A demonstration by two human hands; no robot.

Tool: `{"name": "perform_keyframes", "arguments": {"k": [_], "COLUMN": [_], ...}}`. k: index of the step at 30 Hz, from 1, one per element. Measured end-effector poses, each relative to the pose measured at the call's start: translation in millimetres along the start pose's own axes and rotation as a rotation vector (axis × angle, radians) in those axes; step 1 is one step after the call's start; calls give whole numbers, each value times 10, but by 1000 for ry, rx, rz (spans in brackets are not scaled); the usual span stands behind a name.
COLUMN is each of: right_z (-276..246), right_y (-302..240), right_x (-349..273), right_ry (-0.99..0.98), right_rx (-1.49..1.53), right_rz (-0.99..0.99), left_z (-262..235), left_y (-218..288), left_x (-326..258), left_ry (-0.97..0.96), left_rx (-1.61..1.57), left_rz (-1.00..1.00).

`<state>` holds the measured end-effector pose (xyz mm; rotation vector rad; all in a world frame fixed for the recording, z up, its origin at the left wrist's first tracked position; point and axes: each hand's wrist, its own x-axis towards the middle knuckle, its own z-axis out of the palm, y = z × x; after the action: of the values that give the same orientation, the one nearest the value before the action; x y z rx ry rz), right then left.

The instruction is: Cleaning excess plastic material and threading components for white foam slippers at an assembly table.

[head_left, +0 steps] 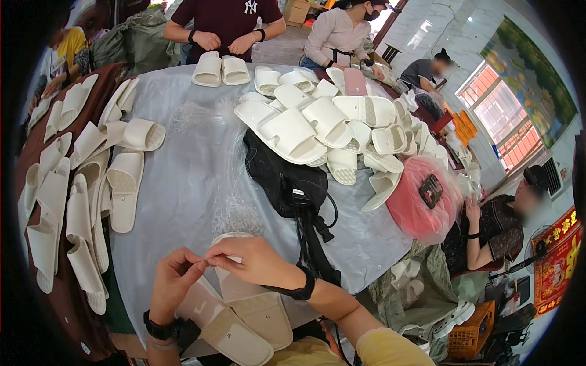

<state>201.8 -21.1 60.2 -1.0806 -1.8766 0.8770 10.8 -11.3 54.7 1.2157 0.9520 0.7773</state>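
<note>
My left hand (pixel 176 277) and my right hand (pixel 253 255) meet fingertip to fingertip near the table's front edge. Both are closed in a pinch; whatever lies between the fingertips is too thin or small to make out. Below them lies a pair of cream slippers, one slipper (pixel 235 341) at the left and partly over the other slipper (pixel 264 314). My hands hide part of their straps. Just beyond my hands, a heap of thin clear plastic strands (pixel 235 213) spreads up the grey table cover (pixel 165 201).
A big pile of white slippers (pixel 293 134) covers the far right. More slippers (pixel 125 189) line the left side. A black bag (pixel 274 177) with straps and a pink plastic-wrapped bundle (pixel 421 207) lie at right. A person (pixel 229 24) stands opposite; others work around the table.
</note>
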Motion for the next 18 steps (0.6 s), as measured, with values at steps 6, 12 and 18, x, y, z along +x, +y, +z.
{"name": "perform_keyframes", "arguments": {"k": [6,12,18], "right_z": [-8,-7,-16], "right_y": [56,48,41], "right_x": [16,5,1], "right_ry": [112,92,34], "right_rx": [208,122,74], "right_rz": [142,111,60], "left_z": [-2,4,66], "left_y": [32,37,49], "left_x": [3,-18,0], "left_ry": [50,63,67], "left_rx": [18,19,45], "left_rz": [-32,-40,-14]}}
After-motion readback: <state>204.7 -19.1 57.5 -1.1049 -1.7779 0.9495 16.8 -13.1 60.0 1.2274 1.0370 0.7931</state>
